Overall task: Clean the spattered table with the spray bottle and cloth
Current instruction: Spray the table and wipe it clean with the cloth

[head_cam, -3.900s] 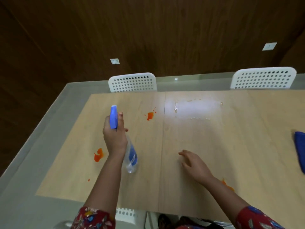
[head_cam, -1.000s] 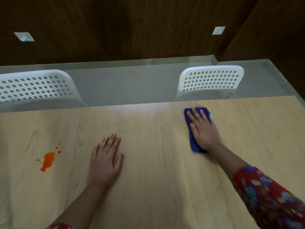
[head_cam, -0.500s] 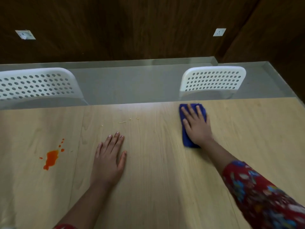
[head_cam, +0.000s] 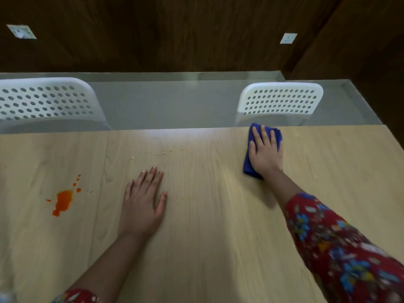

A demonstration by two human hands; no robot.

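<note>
Left hand: flat, palm down on the table, fingers straight and close together, thumb angled out. Forearm bare. Right hand: arm stretched forward, palm down, fingers straight and slightly spread, pressing on the cloth.

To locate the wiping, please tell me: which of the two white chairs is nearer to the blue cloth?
The right-hand white chair: the blue cloth, under the right hand, lies just before it; the other chair stands far left.

My cloth: deep blue. Table: pale wood grain, with one orange spatter and small dots beside it. My sleeve: red, blue-and-yellow floral print; chairs white, perforated in rows.
</note>
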